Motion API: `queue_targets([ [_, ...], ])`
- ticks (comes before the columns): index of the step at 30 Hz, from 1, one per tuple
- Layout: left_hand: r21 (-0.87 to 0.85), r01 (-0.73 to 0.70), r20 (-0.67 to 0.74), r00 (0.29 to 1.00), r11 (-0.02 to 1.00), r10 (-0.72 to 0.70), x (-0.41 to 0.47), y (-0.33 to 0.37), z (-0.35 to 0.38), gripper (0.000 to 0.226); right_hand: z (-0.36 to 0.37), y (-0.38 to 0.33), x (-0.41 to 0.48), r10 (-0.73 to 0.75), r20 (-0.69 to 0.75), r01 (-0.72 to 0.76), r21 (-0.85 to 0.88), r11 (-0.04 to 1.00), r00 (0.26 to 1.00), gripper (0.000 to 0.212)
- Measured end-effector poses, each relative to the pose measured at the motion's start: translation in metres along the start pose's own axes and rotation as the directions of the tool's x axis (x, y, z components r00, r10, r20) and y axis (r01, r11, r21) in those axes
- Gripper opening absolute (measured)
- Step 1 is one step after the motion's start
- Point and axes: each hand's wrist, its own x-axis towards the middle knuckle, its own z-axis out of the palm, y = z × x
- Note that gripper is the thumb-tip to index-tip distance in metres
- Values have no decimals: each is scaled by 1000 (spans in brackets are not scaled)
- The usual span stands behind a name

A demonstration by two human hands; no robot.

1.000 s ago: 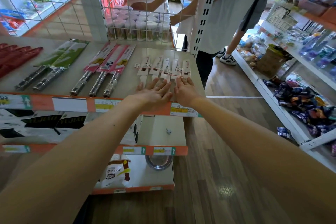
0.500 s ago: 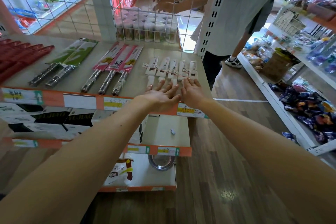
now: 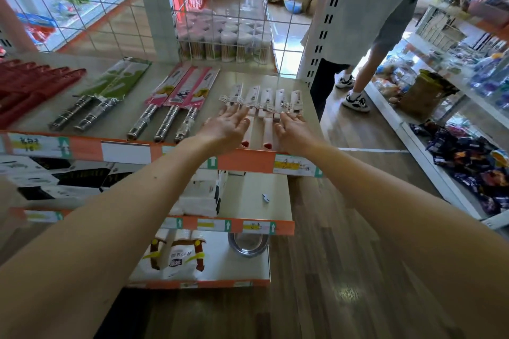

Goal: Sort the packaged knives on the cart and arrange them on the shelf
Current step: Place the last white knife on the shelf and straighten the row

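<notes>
Several small white-packaged knives (image 3: 265, 99) lie side by side near the right end of the top shelf (image 3: 115, 121). My left hand (image 3: 228, 125) rests flat with straight fingers on the left ones. My right hand (image 3: 290, 125) lies flat on the right ones, fingers spread. Two pale handles with red ends (image 3: 257, 132) show between my hands. To the left lie three pink-packaged knives (image 3: 179, 96) with steel handles and two green-packaged knives (image 3: 110, 82). No cart is in view.
Red packages (image 3: 33, 82) fill the shelf's far left. A wire grid (image 3: 225, 16) with jars behind it backs the shelf. Lower shelves hold boxes (image 3: 55, 176), a bag (image 3: 176, 256) and a steel bowl (image 3: 248, 243). Another person (image 3: 366, 8) stands at the right, by a snack rack (image 3: 468, 151).
My two hands have slid apart, uncovering the middle knife handles between them. The view has shifted slightly closer to the shelf.
</notes>
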Motion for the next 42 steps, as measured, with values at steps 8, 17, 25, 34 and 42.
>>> queue_targets([
  [8,81,29,102,994,996,-37,3,-16,-10,52,-1,7,0,20,-11,-20,-34,999,1000,52],
  [17,170,-89,180,982,981,58,10,-19,-1,51,-16,0,-19,-48,10,49,-77,996,999,45],
  [25,216,-117,166,983,969,82,11,-15,2,50,-19,-2,-24,-58,43,66,-239,969,997,45],
  [34,54,-93,-18,995,994,94,15,-16,-3,50,-19,5,-4,-12,-34,11,-29,1000,999,49],
  [42,120,-4,47,999,993,-2,45,-16,-6,57,-13,0,22,33,5,-33,8,999,999,37],
])
